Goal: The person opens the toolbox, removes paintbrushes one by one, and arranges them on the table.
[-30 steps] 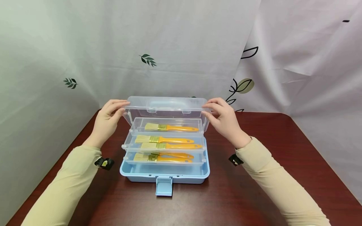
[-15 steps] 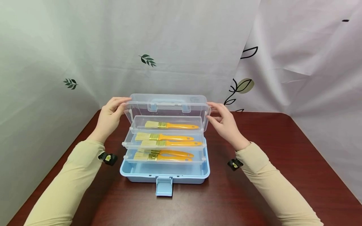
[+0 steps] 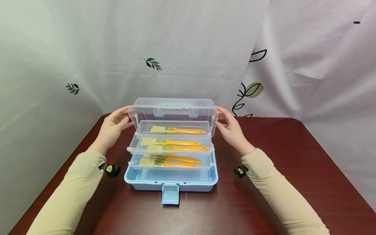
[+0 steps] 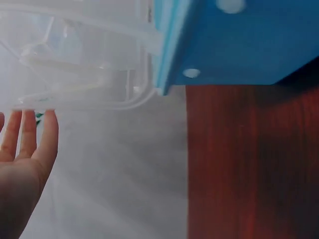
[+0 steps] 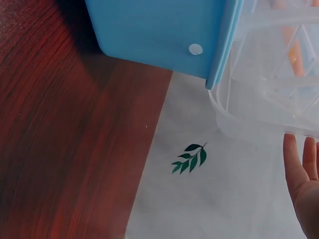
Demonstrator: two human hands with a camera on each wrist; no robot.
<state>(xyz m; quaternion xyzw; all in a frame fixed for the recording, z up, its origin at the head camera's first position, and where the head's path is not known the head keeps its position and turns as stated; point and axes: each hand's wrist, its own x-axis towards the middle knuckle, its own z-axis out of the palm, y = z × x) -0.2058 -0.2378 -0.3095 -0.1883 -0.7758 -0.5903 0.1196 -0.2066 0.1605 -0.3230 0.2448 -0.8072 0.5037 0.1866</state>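
A blue toolbox (image 3: 173,186) stands on the table with its clear lid (image 3: 173,112) raised and tilted back. Three stepped clear trays (image 3: 136,150) are fanned out inside it. Paintbrushes (image 3: 188,131) with orange handles and pale bristles lie in the trays. My left hand (image 3: 110,129) is beside the lid's left side, its extended fingers (image 4: 46,134) right at the lid edge. On the opposite side, my right hand (image 3: 230,129) has its fingers (image 5: 294,159) extended to the lid's right edge. Neither hand curls round the lid.
A blue latch (image 3: 170,195) hangs down at the front of the box. Dark red wood makes up the tabletop (image 3: 279,156). Behind it hangs a pale cloth backdrop (image 3: 188,39) with leaf prints. Each wrist wears a small black camera (image 3: 110,169).
The lid has swung further back, and the trays have risen slightly with it. My left hand has slid from the lid's top corner down beside it. My right hand has shifted down the right edge.
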